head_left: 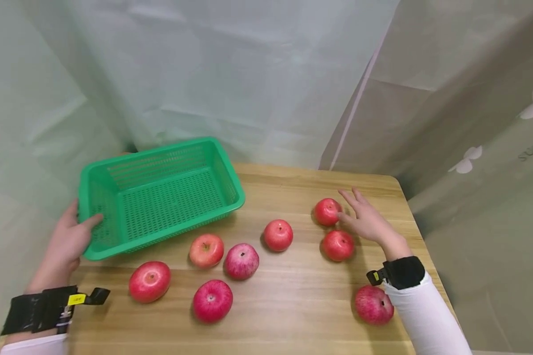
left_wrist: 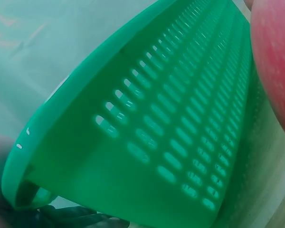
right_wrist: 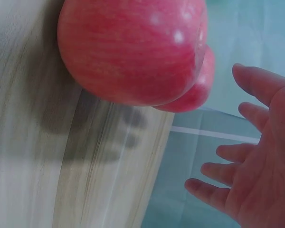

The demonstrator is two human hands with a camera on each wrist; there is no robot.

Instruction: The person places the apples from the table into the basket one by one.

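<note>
Basket (head_left: pixel 160 197) is bright green, with a grid of small slots over its floor and walls. 8 apples: most are deep red, one (head_left: pixel 206 250) runs more orange-red, another (head_left: pixel 242 261) is pinkish with pale streaks. Table (head_left: pixel 293 305) is light wood with lengthwise grain. White sleeves (head_left: pixel 426 315), black wrist straps (head_left: pixel 40 310) with a yellow tag. Pale greenish curtain (head_left: pixel 204 64) behind.

Green perforated plastic basket (head_left: pixel 160 195): rectangular, empty, upright, slightly skewed, at table's far left corner, near short end gripped. Two red apples beside table's right edge: far apple (head_left: pixel 327 211) and near apple (head_left: pixel 338 245), just apart, stems up.
</note>
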